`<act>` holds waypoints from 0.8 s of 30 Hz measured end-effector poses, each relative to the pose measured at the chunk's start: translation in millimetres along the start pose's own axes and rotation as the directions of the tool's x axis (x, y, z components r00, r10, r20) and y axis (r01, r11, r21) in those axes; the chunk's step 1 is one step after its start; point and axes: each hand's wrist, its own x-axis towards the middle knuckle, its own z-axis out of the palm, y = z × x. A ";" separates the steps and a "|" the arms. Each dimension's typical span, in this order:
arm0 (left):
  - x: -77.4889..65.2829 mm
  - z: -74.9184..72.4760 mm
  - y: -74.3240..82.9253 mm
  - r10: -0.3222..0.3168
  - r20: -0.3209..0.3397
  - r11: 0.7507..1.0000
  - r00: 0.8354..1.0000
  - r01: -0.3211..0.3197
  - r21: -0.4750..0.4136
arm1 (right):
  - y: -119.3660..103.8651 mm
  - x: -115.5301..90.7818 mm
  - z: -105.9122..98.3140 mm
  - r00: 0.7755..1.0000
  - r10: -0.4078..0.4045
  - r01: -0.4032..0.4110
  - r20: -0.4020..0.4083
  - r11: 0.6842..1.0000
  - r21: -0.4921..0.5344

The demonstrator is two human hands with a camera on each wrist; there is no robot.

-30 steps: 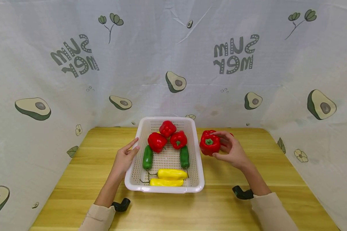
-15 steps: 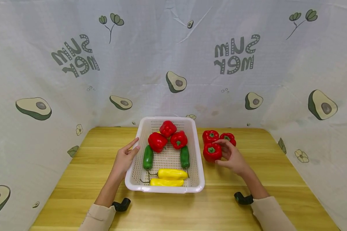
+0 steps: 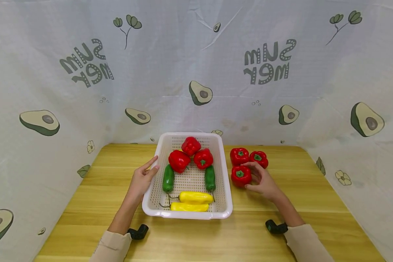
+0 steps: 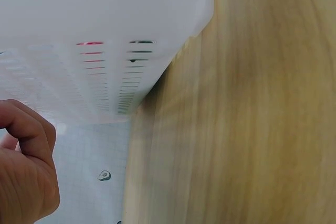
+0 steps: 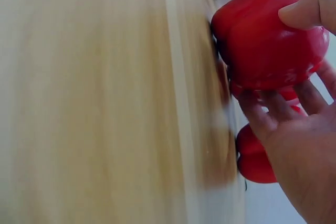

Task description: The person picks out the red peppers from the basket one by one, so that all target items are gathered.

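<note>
A white perforated plastic basket (image 3: 227, 191) stands mid-table; my left hand (image 3: 143, 180) grips its left rim, thumb over the edge. In the left wrist view, the left hand (image 4: 26, 166) shows curled fingers beside the basket's wall (image 4: 100, 3). My right hand (image 3: 263, 181) holds a red bell pepper (image 3: 241, 177) at table level, right of the basket. From the right wrist, the thumb and fingers reach around this bell pepper (image 5: 268, 35). Two more red bell peppers, one at the back left (image 3: 239, 155) and one at the back right (image 3: 259, 159), stand close behind it.
Inside the basket lie three red bell peppers (image 3: 178, 161), two green peppers (image 3: 168, 178) and two long yellow peppers (image 3: 195, 197). A bit of yellow shows beneath the red ones. An avocado-print curtain (image 3: 170, 65) hangs behind the wooden table (image 3: 196, 240).
My right hand has brought the red bell pepper down and towards me, in front of the two others, which now show more fully. The left hand and basket stay put.
</note>
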 end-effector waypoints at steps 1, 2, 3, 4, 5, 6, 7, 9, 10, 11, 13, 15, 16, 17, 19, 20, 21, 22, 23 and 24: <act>0.0 0.0 0.1 0.001 -0.002 1.000 1.000 -0.001 0.003 | 0.0 -0.4 -0.4 1.000 0.010 -0.010 -0.002 1.000 -0.012; 0.0 0.1 0.2 0.003 -0.003 1.000 1.000 -0.003 0.006 | -0.3 -0.9 -0.8 1.000 0.019 -0.019 -0.003 1.000 -0.025; 0.1 0.0 0.3 0.005 -0.004 1.000 1.000 -0.005 0.008 | -0.8 -1.3 -1.1 1.000 0.028 -0.028 -0.006 0.999 -0.039; 0.1 0.0 0.3 0.006 -0.006 1.000 1.000 -0.006 0.011 | -1.5 -1.8 -1.4 0.999 0.038 -0.038 -0.010 0.998 -0.054; 0.2 0.0 0.2 0.006 -0.006 1.000 1.000 -0.006 0.011 | -2.5 -2.3 -1.4 0.999 0.047 -0.048 -0.016 0.997 -0.064; 0.2 0.0 0.1 0.006 -0.006 1.000 1.000 -0.006 0.011 | -3.7 -2.8 -1.4 0.998 0.057 -0.058 -0.021 0.996 -0.073; 0.3 0.1 0.0 0.006 -0.005 1.000 1.000 -0.006 0.009 | -5.0 -3.2 -1.0 0.997 0.067 -0.069 -0.028 0.995 -0.077; 0.4 0.2 -0.3 0.007 -0.002 1.000 1.000 -0.007 0.006 | -8.2 -4.2 -0.5 0.996 0.080 -0.083 -0.039 0.993 -0.081; 0.4 0.2 -0.4 0.006 -0.001 1.000 1.000 -0.006 0.004 | -9.7 -4.5 -0.2 0.996 0.083 -0.087 -0.043 0.993 -0.078; 0.5 0.2 -0.4 0.006 0.000 1.000 1.000 -0.006 0.001 | -11.0 -4.9 0.1 0.995 0.085 -0.088 -0.048 0.993 -0.073; 0.4 0.1 -0.3 0.005 0.003 1.000 1.000 -0.005 -0.001 | -12.7 -5.4 0.1 0.995 0.082 -0.085 -0.049 0.994 -0.066; 0.3 0.0 -0.1 0.004 0.005 1.000 1.000 -0.004 0.000 | -13.4 -6.0 -0.5 0.996 0.072 -0.075 -0.047 0.995 -0.066; 0.3 0.0 0.1 0.002 0.006 1.000 1.000 -0.002 0.001 | -13.2 -6.0 -0.9 0.996 0.071 -0.073 -0.045 0.995 -0.067; 0.3 0.0 0.1 0.002 0.005 1.000 1.000 -0.002 0.001 | -12.3 -6.0 -1.4 0.997 0.069 -0.072 -0.045 0.995 -0.070; 0.2 0.0 0.2 0.000 0.004 1.000 1.000 0.000 0.003 | -10.6 -5.9 -2.5 0.997 0.070 -0.074 -0.045 0.994 -0.083; 0.2 0.0 0.1 0.000 0.004 1.000 1.000 0.000 0.004 | -10.1 -5.9 -3.0 0.996 0.072 -0.076 -0.045 0.993 -0.096; 0.2 0.0 0.0 -0.001 0.002 1.000 1.000 0.001 0.004 | -9.5 -6.0 -3.4 0.996 0.076 -0.081 -0.048 0.991 -0.109; 0.3 0.0 -0.1 -0.002 0.003 1.000 1.000 0.002 0.003 | -9.1 -6.0 -3.6 0.996 0.080 -0.085 -0.050 0.989 -0.122; 0.3 0.0 -0.2 -0.003 0.004 1.000 1.000 0.003 0.002 | -9.2 -6.3 -4.0 0.995 0.081 -0.088 -0.053 0.987 -0.135; 0.3 0.0 -0.2 -0.003 0.005 1.000 1.000 0.003 0.001 | -10.0 -6.7 -4.0 0.995 0.082 -0.090 -0.058 0.984 -0.157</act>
